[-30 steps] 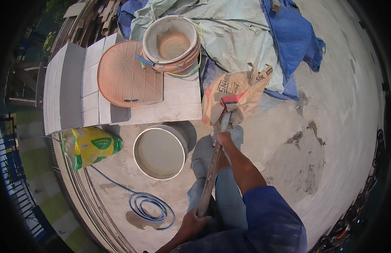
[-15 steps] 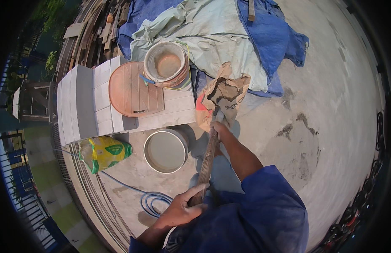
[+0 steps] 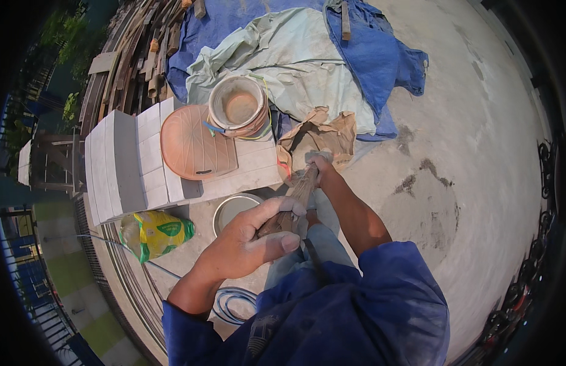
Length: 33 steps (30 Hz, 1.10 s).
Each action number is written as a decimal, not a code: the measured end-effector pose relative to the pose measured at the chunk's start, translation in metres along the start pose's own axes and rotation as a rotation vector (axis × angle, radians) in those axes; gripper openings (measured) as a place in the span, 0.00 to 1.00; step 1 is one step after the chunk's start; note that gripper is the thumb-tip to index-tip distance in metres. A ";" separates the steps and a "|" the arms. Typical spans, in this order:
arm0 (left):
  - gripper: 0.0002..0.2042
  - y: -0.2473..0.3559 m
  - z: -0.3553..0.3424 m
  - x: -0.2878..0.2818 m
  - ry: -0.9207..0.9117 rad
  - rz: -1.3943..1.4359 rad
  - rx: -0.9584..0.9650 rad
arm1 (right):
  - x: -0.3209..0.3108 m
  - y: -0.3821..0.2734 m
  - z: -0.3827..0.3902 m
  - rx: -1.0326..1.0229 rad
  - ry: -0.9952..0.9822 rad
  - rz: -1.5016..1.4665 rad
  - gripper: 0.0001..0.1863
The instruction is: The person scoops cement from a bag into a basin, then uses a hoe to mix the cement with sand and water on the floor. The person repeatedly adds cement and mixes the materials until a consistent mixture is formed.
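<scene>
A long, weathered wooden tool handle (image 3: 302, 186) slants up from the opened brown paper sack (image 3: 339, 131). My left hand (image 3: 243, 238) is closed round its upper end, with thumb and fingers on either side. Lower down, my right hand (image 3: 322, 172) grips the handle close to the sack's torn mouth. Grey metal shows beside that hand, but the tool's working end is hidden in the sack, so its kind cannot be told. Pale dust coats my left fingers. Beneath the left hand, a round pale bucket (image 3: 228, 210) is partly covered from view.
Left of the sack, pale blocks (image 3: 152, 137) carry stacked buckets (image 3: 237, 107) and an orange-brown basin (image 3: 194, 143). A yellow-green bag (image 3: 158, 235) and coiled blue hose (image 3: 236, 304) lie on the concrete (image 3: 472, 158). Tarps (image 3: 295, 61) and a timber pile (image 3: 130, 67) are beyond.
My left hand has risen and moved forward with the handle's upper end, now covering part of the bucket. My right hand has shifted slightly forward, and the sack's mouth has changed shape.
</scene>
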State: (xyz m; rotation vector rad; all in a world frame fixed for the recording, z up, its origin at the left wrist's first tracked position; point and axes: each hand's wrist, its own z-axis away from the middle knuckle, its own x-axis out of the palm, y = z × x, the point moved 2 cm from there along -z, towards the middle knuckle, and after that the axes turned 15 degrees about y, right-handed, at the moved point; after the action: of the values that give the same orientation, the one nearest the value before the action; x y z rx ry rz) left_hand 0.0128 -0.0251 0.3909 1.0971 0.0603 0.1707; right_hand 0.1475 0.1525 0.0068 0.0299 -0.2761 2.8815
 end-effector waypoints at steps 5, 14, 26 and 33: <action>0.22 0.042 0.001 -0.008 -0.086 0.005 0.193 | 0.000 -0.023 0.007 -0.145 -0.415 -0.095 0.12; 0.32 0.124 -0.004 0.009 -0.176 -0.068 0.477 | 0.018 -0.093 0.058 -0.076 -0.403 -0.221 0.07; 0.34 0.202 0.032 0.159 -0.215 -0.215 0.742 | -0.068 -0.144 0.193 -0.187 -0.421 -0.490 0.09; 0.36 0.156 0.036 0.324 -0.329 -0.160 0.544 | -0.238 -0.153 0.174 -0.125 -0.288 -0.745 0.12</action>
State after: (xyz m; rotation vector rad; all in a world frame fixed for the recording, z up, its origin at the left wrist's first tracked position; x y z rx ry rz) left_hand 0.3199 0.0664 0.5579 1.6436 -0.1070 -0.1844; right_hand 0.4153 0.2078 0.1960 0.4305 -0.3961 2.1096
